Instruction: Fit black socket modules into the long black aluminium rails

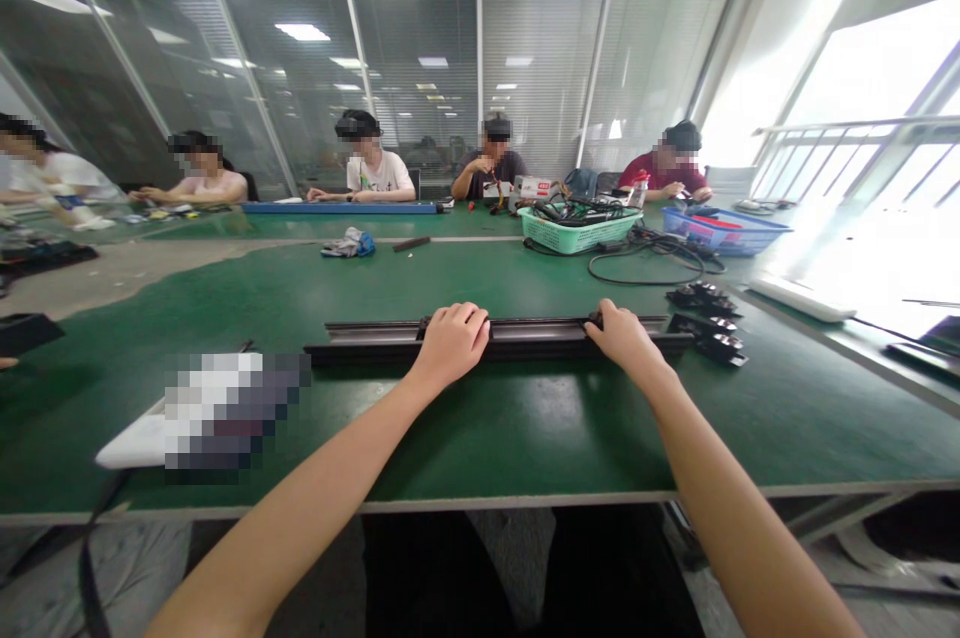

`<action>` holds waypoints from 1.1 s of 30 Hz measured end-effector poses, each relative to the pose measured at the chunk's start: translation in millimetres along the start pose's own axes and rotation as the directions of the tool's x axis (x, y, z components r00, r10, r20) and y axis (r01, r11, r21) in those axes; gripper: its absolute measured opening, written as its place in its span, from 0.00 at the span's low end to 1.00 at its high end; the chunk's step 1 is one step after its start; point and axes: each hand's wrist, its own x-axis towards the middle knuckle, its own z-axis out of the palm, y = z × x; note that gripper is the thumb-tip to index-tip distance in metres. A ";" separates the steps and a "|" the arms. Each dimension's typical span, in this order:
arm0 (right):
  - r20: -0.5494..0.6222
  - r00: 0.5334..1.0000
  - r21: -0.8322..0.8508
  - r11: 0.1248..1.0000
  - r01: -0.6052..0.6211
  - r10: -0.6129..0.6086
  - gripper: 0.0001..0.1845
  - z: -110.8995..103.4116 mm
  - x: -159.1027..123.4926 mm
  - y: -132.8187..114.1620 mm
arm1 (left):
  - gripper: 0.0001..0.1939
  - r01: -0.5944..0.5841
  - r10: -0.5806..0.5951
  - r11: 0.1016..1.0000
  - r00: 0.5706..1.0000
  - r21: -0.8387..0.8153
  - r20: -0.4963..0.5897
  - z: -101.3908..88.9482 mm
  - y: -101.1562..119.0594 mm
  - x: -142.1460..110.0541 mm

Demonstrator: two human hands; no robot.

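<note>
A long dark metal rail with a grey inner channel lies lengthwise across the green table in front of me. My left hand is closed over the middle of the rail, its fingers curled around a black fitting in the channel that the hand mostly hides. Near the rail's right end, my right hand is closed, thumb and fingers on a small black fitting. Several black clip-like parts lie just beyond the right end of the rail.
A white device, partly blurred, lies at left on the green table. Farther back are a crumpled cloth, a dark bar, a green basket of cables and a blue basket. Several people sit across the table.
</note>
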 end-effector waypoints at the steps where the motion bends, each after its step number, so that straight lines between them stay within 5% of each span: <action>1: 0.009 1.000 -0.010 1.000 0.002 -0.002 0.15 -0.7 -0.1 0.1 | 0.15 0.001 -0.001 1.000 1.000 0.000 0.000 0.0 0.0 0.0; 7: 0.037 0.999 -0.045 0.999 0.009 -0.007 0.16 -3.8 -2.9 2.6 | 0.15 0.000 0.000 1.000 1.000 -0.003 -0.010 0.8 0.0 0.0; 18: -0.126 0.990 0.036 0.998 -0.057 0.061 0.19 4.1 -15.8 3.0 | 0.15 0.000 0.000 1.000 1.000 -0.013 -0.005 1.0 -0.2 1.0; 33: -0.176 0.982 0.061 0.997 -0.052 0.062 0.18 7.2 -11.7 13.2 | 0.16 0.002 -0.002 1.000 1.000 -0.012 -0.005 3.0 -1.5 0.5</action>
